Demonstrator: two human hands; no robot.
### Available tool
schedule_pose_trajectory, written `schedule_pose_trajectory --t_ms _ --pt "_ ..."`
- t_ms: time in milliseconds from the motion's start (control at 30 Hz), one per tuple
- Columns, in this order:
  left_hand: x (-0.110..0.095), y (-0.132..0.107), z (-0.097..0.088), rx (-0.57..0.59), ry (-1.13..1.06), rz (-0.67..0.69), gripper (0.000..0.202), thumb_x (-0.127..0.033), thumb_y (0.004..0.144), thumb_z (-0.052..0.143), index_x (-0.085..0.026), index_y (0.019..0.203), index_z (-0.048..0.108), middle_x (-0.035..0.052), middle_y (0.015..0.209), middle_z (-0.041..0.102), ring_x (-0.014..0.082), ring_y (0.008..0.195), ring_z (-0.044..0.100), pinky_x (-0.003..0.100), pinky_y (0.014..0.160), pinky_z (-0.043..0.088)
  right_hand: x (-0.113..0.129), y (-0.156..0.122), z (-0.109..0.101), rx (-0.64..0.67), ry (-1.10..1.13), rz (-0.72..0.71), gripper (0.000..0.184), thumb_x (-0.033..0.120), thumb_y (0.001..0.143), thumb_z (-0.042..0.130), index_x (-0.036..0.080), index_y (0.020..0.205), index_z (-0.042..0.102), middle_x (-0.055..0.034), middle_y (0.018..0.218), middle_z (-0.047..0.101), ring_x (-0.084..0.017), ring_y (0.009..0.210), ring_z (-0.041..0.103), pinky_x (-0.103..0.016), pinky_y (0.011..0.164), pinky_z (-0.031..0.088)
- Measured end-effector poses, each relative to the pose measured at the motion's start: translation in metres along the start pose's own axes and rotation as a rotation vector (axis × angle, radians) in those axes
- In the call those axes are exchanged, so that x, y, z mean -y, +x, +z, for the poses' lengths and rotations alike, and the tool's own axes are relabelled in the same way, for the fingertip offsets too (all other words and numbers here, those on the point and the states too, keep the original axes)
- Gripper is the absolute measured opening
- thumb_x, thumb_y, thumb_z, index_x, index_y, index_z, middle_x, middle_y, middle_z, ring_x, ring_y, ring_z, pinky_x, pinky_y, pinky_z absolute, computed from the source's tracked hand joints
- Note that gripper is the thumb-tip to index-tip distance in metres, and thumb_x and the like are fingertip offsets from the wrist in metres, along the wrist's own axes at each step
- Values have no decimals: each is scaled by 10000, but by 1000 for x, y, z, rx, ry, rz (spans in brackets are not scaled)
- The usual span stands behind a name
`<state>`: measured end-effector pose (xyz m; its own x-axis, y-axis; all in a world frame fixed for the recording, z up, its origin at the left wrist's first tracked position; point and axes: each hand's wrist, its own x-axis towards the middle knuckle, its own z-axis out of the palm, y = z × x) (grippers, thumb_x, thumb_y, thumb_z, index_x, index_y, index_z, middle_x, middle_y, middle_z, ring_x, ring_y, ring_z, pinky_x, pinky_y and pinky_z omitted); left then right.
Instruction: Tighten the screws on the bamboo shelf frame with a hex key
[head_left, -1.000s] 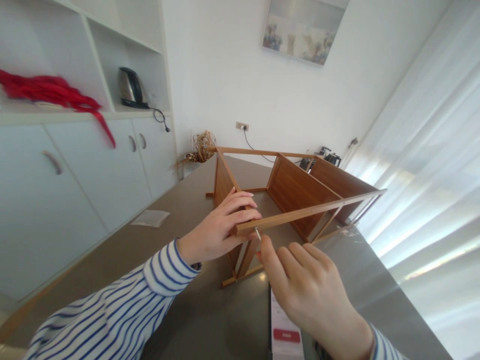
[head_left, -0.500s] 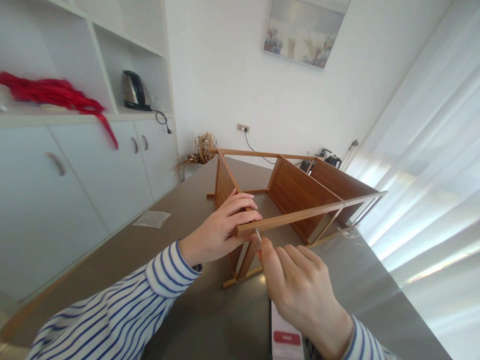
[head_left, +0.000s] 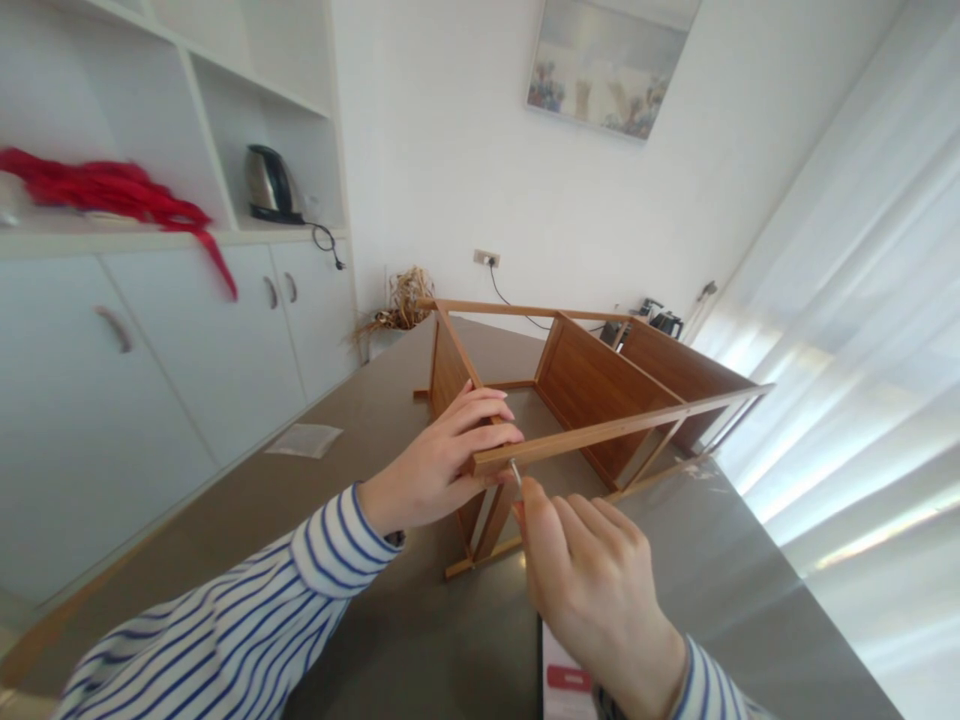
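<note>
A wooden shelf frame (head_left: 600,432) lies on its side on the grey table, its brown panels standing upright. My left hand (head_left: 442,455) is closed around the frame's near corner, fingers over the top and thumb beneath the rail. My right hand (head_left: 592,570) is closed on a screwdriver (head_left: 516,472). Only its thin metal shaft shows clearly; the fist hides most of the handle. The shaft's tip meets the side of the rail close to its near end, just right of my left fingers.
A phone (head_left: 562,680) lies under my right wrist. A clear plastic bag (head_left: 304,440) is on the table (head_left: 390,640) at left. Dried plants (head_left: 409,298) and a coffee maker (head_left: 666,322) stand at the back. A kettle (head_left: 270,185) sits on the cabinet.
My right hand has shifted and turned slightly leftward around the screwdriver. My left hand and the shelf frame stay in place.
</note>
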<state>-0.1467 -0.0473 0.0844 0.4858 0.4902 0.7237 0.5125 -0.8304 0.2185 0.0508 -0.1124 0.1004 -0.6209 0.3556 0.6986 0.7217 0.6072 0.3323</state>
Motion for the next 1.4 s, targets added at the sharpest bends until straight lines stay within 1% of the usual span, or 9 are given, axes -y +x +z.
schedule_pose_trajectory --t_ms 167,300,533,700,833,933,1100,1233,1400 --pt "0 0 0 1 0 -7 279 -307 846 579 -210 1107 586 97 1182 548 247 1257 413 489 1122 272 -5 0 -4 35 -14 -12 144 196 904 529 109 1011 571 19 596 514 -126 531 437 -308 536 238" --pt "1 -1 1 -2 2 5 287 -300 845 583 -206 1116 571 101 1187 540 246 1266 399 497 1127 262 -6 1 -8 72 -52 -56 188 179 898 525 82 1054 566 6 613 530 -134 545 444 -316 534 232" --pt "1 0 1 -3 -5 7 283 -289 848 579 -202 1117 572 99 1191 534 242 1270 395 488 1134 255 1 1 -1 6 -34 -2 149 159 935 460 81 1011 561 13 584 519 -121 521 433 -304 532 244" --pt "1 0 1 -4 -9 7 291 -289 848 577 -206 1126 573 98 1195 535 245 1271 393 491 1132 258 -1 2 -2 32 -16 -17 142 175 936 464 100 1008 562 17 589 526 -119 518 444 -302 531 250" --pt "0 0 1 -2 -11 -11 278 -288 847 577 -204 1113 581 101 1197 536 245 1273 392 488 1124 272 2 1 0 -15 -16 26 131 184 937 465 108 975 565 26 576 508 -122 499 437 -300 519 243" --pt "0 0 1 -1 -8 -15 275 -285 844 579 -205 1107 585 101 1195 543 248 1271 399 488 1123 274 2 -1 1 -1 8 43 113 183 927 485 119 976 564 29 586 507 -116 505 444 -289 524 246" --pt "0 -1 2 -7 3 -10 303 -283 845 580 -209 1139 569 104 1226 532 248 1290 386 494 1129 265 -5 -2 -7 75 -22 -39 166 169 914 506 93 1046 571 12 614 530 -132 533 462 -305 527 250" --pt "0 -2 2 -14 10 -6 321 -263 852 571 -209 1168 550 111 1279 508 250 1323 353 503 1121 283 -8 -1 -14 52 -87 -116 189 171 910 515 57 1046 581 -2 622 537 -134 536 456 -317 521 245" --pt "-3 -3 4 -23 28 -15 389 -254 859 565 -229 1241 499 111 1388 434 256 1362 304 517 1104 306 -8 -4 -19 71 14 -170 183 174 911 495 83 1046 577 4 627 535 -137 548 464 -313 528 267"
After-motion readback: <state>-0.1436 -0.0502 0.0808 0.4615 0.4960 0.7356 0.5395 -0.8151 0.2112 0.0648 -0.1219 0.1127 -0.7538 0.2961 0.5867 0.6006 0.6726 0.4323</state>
